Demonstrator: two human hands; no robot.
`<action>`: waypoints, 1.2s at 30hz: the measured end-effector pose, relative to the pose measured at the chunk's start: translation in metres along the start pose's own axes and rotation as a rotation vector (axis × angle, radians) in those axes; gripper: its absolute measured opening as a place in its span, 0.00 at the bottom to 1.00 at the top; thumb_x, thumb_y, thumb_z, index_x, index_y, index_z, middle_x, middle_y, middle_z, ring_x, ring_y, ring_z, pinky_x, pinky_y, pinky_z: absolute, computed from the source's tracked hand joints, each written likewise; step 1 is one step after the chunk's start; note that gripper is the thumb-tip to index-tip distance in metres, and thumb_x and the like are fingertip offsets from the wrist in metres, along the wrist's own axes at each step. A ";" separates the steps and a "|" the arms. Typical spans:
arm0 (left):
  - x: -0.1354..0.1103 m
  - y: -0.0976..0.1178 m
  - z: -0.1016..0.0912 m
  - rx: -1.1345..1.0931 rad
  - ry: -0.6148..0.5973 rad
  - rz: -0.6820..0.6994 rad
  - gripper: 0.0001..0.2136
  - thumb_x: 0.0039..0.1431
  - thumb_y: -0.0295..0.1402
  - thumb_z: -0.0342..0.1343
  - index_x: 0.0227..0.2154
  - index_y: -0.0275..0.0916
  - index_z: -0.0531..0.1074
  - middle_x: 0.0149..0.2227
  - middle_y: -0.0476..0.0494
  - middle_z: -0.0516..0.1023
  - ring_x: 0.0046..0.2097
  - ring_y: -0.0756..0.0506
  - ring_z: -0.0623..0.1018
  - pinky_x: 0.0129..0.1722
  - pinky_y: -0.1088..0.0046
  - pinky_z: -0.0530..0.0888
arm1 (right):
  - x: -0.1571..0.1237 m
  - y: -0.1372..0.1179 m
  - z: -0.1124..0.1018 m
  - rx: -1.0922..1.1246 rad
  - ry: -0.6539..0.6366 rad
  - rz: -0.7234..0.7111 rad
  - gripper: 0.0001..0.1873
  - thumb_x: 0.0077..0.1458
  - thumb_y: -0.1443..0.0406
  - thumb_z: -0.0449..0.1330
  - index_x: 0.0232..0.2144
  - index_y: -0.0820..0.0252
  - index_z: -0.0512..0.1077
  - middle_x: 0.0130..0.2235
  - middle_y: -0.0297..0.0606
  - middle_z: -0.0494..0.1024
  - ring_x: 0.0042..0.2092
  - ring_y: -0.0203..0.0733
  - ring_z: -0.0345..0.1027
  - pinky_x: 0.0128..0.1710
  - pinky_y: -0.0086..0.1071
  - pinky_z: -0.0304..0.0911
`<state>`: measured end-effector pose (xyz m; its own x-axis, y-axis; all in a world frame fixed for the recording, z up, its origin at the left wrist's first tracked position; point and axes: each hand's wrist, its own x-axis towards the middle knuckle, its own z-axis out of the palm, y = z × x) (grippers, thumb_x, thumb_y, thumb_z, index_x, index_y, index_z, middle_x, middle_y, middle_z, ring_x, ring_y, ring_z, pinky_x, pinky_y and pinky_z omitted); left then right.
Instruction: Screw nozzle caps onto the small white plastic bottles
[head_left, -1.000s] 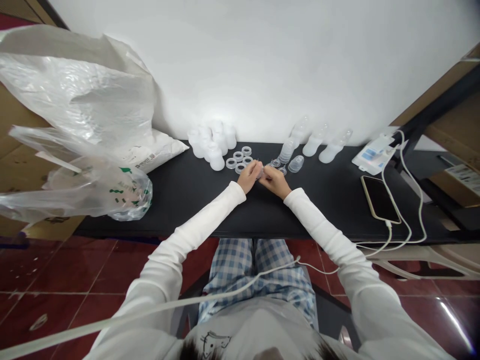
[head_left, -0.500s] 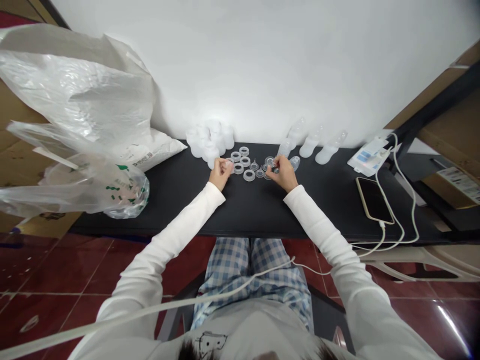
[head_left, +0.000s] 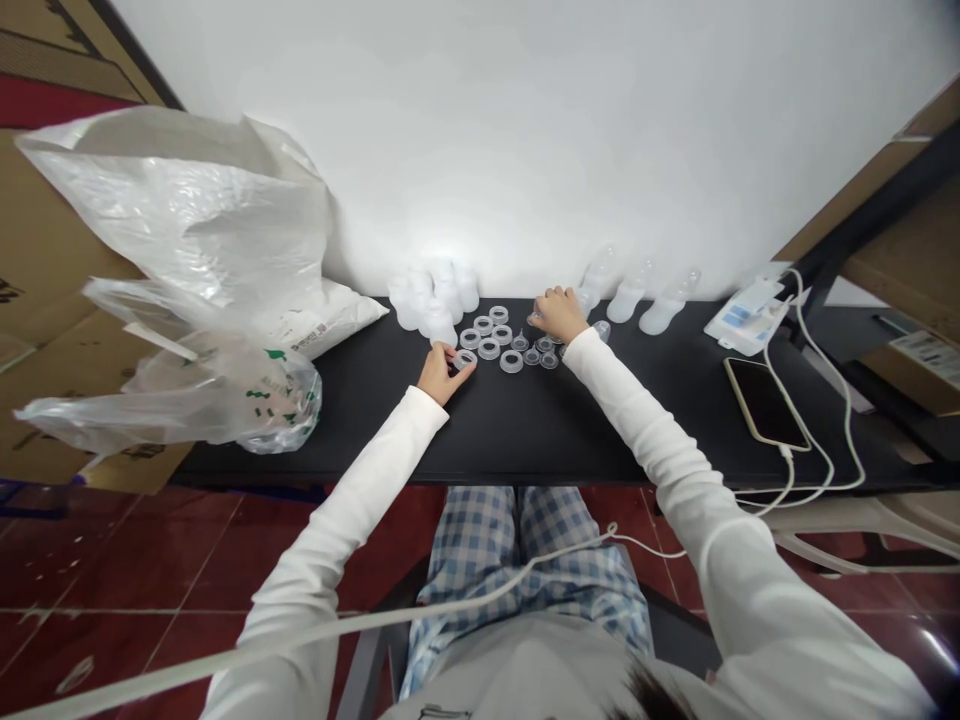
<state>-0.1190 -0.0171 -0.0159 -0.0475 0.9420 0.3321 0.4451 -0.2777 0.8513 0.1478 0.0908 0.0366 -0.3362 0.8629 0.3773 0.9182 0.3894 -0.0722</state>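
My left hand (head_left: 441, 374) pinches a translucent collar ring (head_left: 466, 360) near the tabletop, at the left of a cluster of similar rings (head_left: 489, 348). Beside the rings lie several clear bottle nipples (head_left: 532, 356) with thin tips. My right hand (head_left: 561, 314) is curled above and behind the nipples. A small clear piece seems to show at its fingertips, but its kind is hidden. Close to the right hand, a clear cap (head_left: 602, 330) lies on its side. Behind my left hand stands a group of white translucent bottles (head_left: 436, 322).
Capped bottles (head_left: 661, 312) stand along the wall at the right. Further right are a phone (head_left: 765, 402) with a charging cable and a white-and-blue package (head_left: 745, 316). A large white sack (head_left: 247, 230) and a clear plastic bag (head_left: 277, 395) fill the left of the black table (head_left: 517, 440).
My right hand has moved away from the nipples toward the back of the table. My left hand has come slightly nearer the front with the ring. The whole view has shifted a little.
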 end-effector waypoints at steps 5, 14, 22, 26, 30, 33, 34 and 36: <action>0.003 -0.011 0.003 0.125 -0.007 0.086 0.15 0.50 0.36 0.65 0.33 0.41 0.63 0.34 0.47 0.67 0.36 0.46 0.69 0.41 0.66 0.71 | -0.021 0.017 -0.033 0.027 0.236 -0.005 0.12 0.60 0.62 0.59 0.43 0.61 0.76 0.50 0.54 0.73 0.53 0.61 0.64 0.53 0.60 0.57; 0.007 -0.020 0.013 0.237 -0.010 0.227 0.12 0.55 0.30 0.60 0.38 0.40 0.63 0.42 0.40 0.66 0.45 0.41 0.73 0.53 0.57 0.72 | -0.082 0.133 -0.122 -0.157 0.546 0.529 0.20 0.66 0.58 0.51 0.51 0.62 0.75 0.54 0.58 0.69 0.56 0.60 0.63 0.52 0.57 0.55; 0.012 -0.020 0.023 0.365 0.049 0.412 0.11 0.63 0.37 0.55 0.42 0.35 0.63 0.45 0.31 0.69 0.51 0.34 0.74 0.54 0.48 0.72 | -0.089 0.153 -0.102 -0.041 0.324 0.633 0.22 0.56 0.64 0.62 0.53 0.62 0.68 0.48 0.51 0.75 0.45 0.46 0.66 0.45 0.39 0.57; 0.006 -0.004 0.036 0.325 0.098 0.531 0.14 0.66 0.39 0.51 0.47 0.34 0.64 0.47 0.29 0.70 0.54 0.35 0.73 0.53 0.50 0.74 | -0.096 0.125 -0.134 -0.074 0.481 0.764 0.12 0.56 0.65 0.63 0.43 0.60 0.68 0.46 0.50 0.75 0.43 0.45 0.66 0.44 0.39 0.55; 0.007 0.034 0.069 0.155 0.027 0.721 0.24 0.67 0.45 0.51 0.59 0.36 0.58 0.56 0.28 0.68 0.62 0.37 0.69 0.59 0.52 0.70 | -0.102 0.057 -0.158 0.034 0.709 0.624 0.05 0.60 0.62 0.58 0.36 0.57 0.66 0.34 0.38 0.72 0.37 0.42 0.66 0.43 0.38 0.57; 0.012 0.066 0.093 0.048 0.027 0.838 0.32 0.63 0.53 0.55 0.62 0.39 0.57 0.62 0.27 0.64 0.66 0.36 0.65 0.64 0.51 0.65 | -0.097 0.006 -0.146 0.285 0.651 0.473 0.13 0.61 0.57 0.58 0.28 0.55 0.62 0.26 0.29 0.63 0.31 0.39 0.62 0.39 0.36 0.60; 0.013 0.075 0.097 0.030 0.036 0.832 0.32 0.61 0.55 0.55 0.60 0.40 0.59 0.61 0.28 0.65 0.65 0.36 0.66 0.63 0.51 0.66 | -0.093 -0.007 -0.139 0.366 0.618 0.442 0.15 0.62 0.56 0.57 0.27 0.55 0.61 0.26 0.29 0.62 0.31 0.39 0.62 0.39 0.36 0.61; 0.013 0.089 0.098 0.000 0.065 0.713 0.28 0.63 0.55 0.53 0.56 0.40 0.65 0.55 0.32 0.71 0.60 0.38 0.72 0.61 0.54 0.69 | -0.086 -0.023 -0.121 0.518 0.566 0.427 0.18 0.64 0.55 0.54 0.24 0.54 0.58 0.25 0.28 0.59 0.31 0.38 0.60 0.38 0.36 0.62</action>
<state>0.0079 -0.0108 0.0245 0.2022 0.5179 0.8312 0.3878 -0.8217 0.4177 0.1809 -0.0311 0.1181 0.2947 0.7325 0.6137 0.6851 0.2857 -0.6701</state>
